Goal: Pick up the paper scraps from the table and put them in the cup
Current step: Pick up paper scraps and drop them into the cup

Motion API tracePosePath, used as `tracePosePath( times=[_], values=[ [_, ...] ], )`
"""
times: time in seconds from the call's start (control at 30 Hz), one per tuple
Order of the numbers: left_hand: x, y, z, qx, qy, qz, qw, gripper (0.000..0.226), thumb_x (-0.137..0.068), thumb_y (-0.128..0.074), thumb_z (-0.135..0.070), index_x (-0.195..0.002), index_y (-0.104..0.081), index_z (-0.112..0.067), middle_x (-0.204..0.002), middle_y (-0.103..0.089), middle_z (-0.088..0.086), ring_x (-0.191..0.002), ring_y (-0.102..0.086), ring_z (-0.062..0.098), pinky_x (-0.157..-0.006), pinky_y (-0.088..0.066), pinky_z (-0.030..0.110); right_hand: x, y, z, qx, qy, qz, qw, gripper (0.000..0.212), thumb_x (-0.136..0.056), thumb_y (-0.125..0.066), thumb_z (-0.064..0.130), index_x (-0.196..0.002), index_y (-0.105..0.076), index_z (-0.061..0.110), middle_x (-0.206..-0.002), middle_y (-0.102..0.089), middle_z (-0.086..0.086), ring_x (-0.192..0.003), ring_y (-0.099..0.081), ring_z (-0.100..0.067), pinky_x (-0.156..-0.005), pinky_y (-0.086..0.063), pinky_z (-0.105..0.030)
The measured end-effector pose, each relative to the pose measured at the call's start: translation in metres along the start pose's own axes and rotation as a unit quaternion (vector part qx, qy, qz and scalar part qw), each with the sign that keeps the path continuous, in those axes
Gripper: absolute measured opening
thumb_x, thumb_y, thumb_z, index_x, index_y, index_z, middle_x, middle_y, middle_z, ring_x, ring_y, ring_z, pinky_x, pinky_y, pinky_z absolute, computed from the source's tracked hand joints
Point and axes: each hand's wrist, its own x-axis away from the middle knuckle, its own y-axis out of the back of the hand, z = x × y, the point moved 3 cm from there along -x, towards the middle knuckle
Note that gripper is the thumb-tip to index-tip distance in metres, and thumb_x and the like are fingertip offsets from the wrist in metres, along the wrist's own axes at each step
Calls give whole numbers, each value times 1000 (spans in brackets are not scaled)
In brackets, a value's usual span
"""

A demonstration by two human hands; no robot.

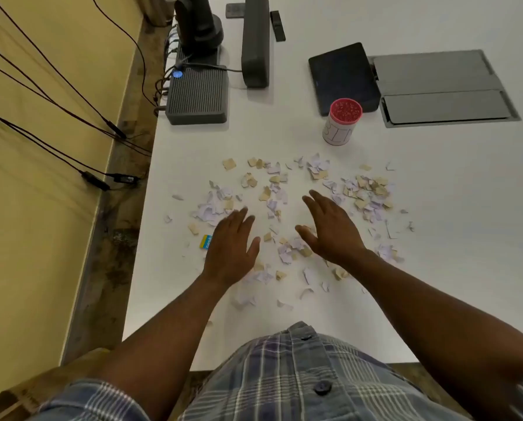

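Head: scraps [287,189] under flat hands [231,244].

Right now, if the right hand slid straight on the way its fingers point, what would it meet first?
The right hand points up and left across the table. Just beyond its fingertips lies bare surface, then probably the loose paper scraps in the middle; the cup stands off that line.

A grey box [197,95] with a blue light sat at the far left of the white tabletop [436,238], beside a monitor stand [255,41]. A dark tablet [344,75] lay further right, touching a grey floor-box lid [442,88]. A small blue-and-yellow card [205,241] lay nearer.
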Motion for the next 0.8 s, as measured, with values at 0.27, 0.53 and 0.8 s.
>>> tracePosePath(
  times=[0.27, 0.53, 0.8],
  values=[
    [37, -32, 29, -23, 48, 122, 991, 56, -91, -52, -41, -140, -43, -15, -149, -39, 9, -138, -35, 27, -113, -27, 40, 21, -40, -17, 22, 1, 83, 996, 67, -92, -41, 58, -148, -23, 27, -157, -20, -2, -141, -26, -24, -109, -35, -41],
    [57, -35, 55, -79, 173, 163, 968, 86, -78, -60, -62, -148, -22, -31, -158, -14, 12, -143, -19, 33, -111, -30, 45, 17, -55, -23, 14, -96, 113, 989, 79, -84, -43, 70, -147, -23, 26, -155, -24, -2, -137, -32, -25, -97, -46, -41],
    [44, -39, 48, 1, 190, 183, 965, 63, -86, -64, -39, -141, -37, -28, -144, -29, 9, -127, -36, 25, -95, -48, 36, 6, -69, 7, 61, 16, 166, 984, 58, -95, -44, 49, -146, -28, 26, -152, -26, -9, -131, -36, -30, -84, -52, -40]
  ],
)
